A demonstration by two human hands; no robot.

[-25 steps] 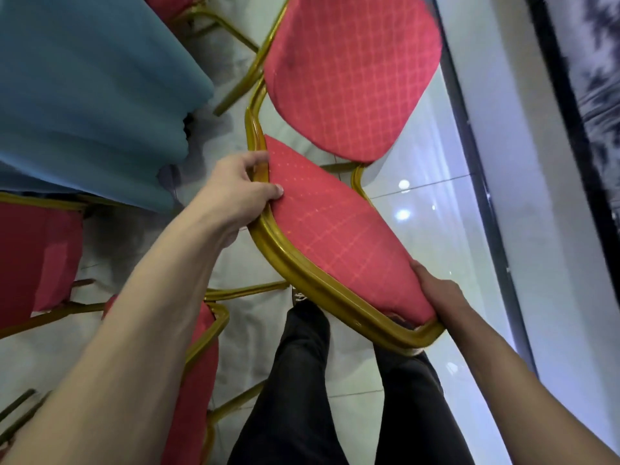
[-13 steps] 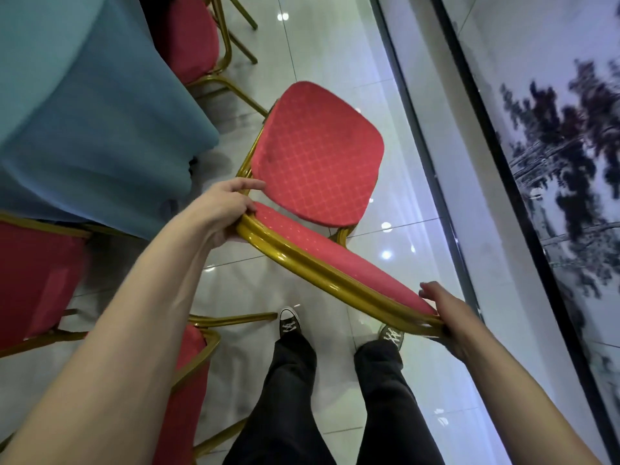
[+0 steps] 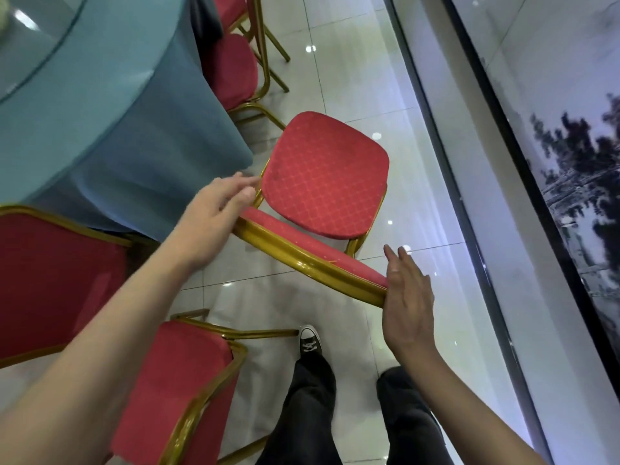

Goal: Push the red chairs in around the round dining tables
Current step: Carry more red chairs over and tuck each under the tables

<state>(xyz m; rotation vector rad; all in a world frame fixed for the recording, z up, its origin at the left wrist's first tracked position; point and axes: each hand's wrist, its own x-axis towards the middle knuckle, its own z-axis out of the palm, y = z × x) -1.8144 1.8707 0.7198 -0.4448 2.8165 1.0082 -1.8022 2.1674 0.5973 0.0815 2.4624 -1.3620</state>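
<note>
Standing beside the blue-draped round table [image 3: 110, 105], a red chair [image 3: 325, 176] is steadied at its backrest rail: the left hand [image 3: 214, 213] and right hand [image 3: 407, 298] are laid flat at either end, each grip released. The chair is judged mid-push; a forward shove toward the table seems needed next. Four red chairs are counted, and one table.

Red chair [image 3: 323, 176] — woven cloth seat with diamond pattern, matt; frame [image 3: 302, 261] gold-painted metal, glossy. Floor [image 3: 339, 62] polished tile, mirror-shiny. Surface draped in teal tablecloth [image 3: 134, 105], smooth, matt — clear glass disc [image 3: 40, 45] on top.
</note>
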